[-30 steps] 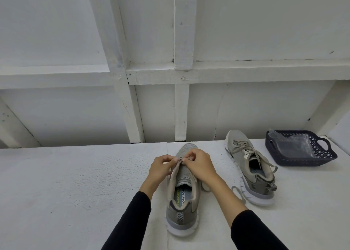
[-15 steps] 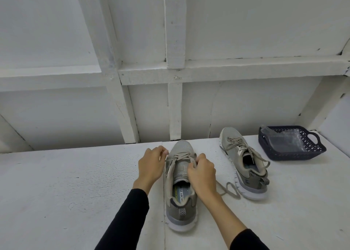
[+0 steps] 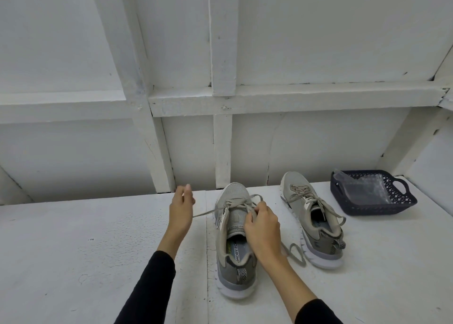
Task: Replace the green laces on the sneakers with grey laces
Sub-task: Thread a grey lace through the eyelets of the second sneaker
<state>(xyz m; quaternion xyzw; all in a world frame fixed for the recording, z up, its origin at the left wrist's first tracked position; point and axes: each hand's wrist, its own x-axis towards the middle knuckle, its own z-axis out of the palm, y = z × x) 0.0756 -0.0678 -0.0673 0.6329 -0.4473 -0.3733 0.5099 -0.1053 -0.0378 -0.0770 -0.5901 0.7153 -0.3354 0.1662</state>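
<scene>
A grey sneaker [image 3: 234,250] stands in the middle of the white table, heel toward me, with a grey lace [image 3: 241,204] threaded through its front eyelets. My left hand [image 3: 181,207] is out to the sneaker's left and pinches one end of that lace, which runs taut from the shoe. My right hand [image 3: 262,225] rests over the tongue and grips the lace at the eyelets. A loose loop of the lace [image 3: 295,252] lies on the table to the right. A second grey sneaker [image 3: 311,215], fully laced in grey, stands further right.
A dark blue plastic basket [image 3: 370,192] holding clear plastic sits at the table's back right corner. A white panelled wall with beams [image 3: 221,139] rises right behind the table's far edge.
My left hand has moved away from the sneaker to the left, drawing a lace end out taut. My right hand has stayed on the eyelets. The view has tilted upward.
</scene>
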